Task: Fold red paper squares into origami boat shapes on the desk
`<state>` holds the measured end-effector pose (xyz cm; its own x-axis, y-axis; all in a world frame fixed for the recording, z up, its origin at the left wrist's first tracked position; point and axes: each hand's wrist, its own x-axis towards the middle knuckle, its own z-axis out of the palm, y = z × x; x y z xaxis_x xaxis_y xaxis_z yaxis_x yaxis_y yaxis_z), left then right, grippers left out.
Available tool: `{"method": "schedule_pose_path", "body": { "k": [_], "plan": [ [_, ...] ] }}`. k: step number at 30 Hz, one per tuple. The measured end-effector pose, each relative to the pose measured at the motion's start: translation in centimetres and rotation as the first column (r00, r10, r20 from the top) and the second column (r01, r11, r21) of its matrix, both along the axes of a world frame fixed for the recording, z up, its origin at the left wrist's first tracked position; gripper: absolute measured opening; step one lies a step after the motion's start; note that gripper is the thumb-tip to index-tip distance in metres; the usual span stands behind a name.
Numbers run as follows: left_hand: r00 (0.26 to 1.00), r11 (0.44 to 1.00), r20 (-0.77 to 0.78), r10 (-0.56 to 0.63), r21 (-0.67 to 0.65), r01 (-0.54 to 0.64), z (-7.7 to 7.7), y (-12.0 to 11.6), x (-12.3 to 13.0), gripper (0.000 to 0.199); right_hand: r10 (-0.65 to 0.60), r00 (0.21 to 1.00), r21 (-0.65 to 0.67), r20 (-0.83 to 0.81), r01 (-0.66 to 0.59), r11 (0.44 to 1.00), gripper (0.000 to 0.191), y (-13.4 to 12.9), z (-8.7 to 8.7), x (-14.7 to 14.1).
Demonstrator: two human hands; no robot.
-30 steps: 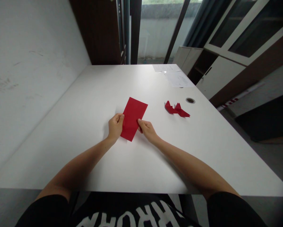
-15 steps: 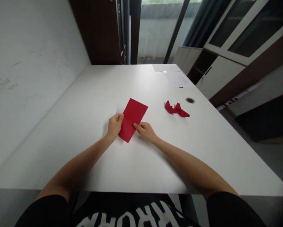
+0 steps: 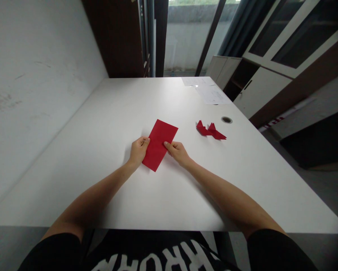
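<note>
As the left hand (image 3: 138,152) and right hand (image 3: 178,153) pinch opposite edges of a red paper sheet (image 3: 159,145), even pressure steadies it.

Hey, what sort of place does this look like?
Probably an office or study room: a white desk with a cable grommet, loose papers, and a glass-fronted cabinet beside it.

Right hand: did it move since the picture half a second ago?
Yes: the right hand moved slightly rightward along the red paper, closer to the round grommet in the table.
</note>
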<state>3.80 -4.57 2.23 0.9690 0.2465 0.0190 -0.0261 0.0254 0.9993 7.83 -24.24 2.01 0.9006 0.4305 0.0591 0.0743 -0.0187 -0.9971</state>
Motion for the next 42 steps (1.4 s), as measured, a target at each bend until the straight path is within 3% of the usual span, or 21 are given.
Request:
{"method": "schedule_pose_path", "body": {
  "k": [11,18,20,23,25,28,35,42],
  "plan": [
    [1.000,0.990,0.012,-0.028,0.142,0.026,0.0,0.1,-0.1,0.032,-0.241,0.968,0.127,0.064,0.232,0.964,0.059,-2.3,0.2,3.3],
    [1.000,0.993,0.016,-0.009,0.121,0.007,0.0,0.4,-0.1,0.032,-0.423,0.904,0.198,0.061,0.404,0.893,0.059,-3.2,0.4,4.0],
    [0.999,0.994,0.039,0.030,0.101,-0.034,0.1,0.4,0.0,0.031,-0.339,0.935,0.172,0.105,0.318,0.932,0.062,-2.9,0.6,3.2],
    [0.994,0.995,0.073,0.082,0.058,-0.087,0.2,0.3,0.0,0.031,-0.006,0.985,0.019,0.175,0.002,1.000,0.065,-1.8,0.8,1.2],
    [0.993,0.995,0.076,0.087,0.034,-0.090,0.2,0.1,-0.1,0.032,0.193,0.975,-0.087,0.111,-0.184,0.979,0.064,-1.0,0.8,-0.2],
    [0.997,0.998,0.055,0.045,0.033,-0.047,0.3,-0.1,-0.3,0.033,0.278,0.960,-0.080,0.009,-0.277,0.958,0.061,-0.1,0.6,-1.3],
    [0.999,0.997,0.030,-0.019,0.077,0.016,0.6,-0.3,-0.6,0.032,0.034,0.999,0.021,-0.040,-0.033,0.999,0.068,-0.9,0.1,0.9],
    [0.999,0.987,0.026,-0.036,0.158,0.032,0.5,-0.2,-0.6,0.031,-0.234,0.972,0.096,0.033,0.230,0.969,0.066,-2.7,0.8,3.7]
  ]
}}
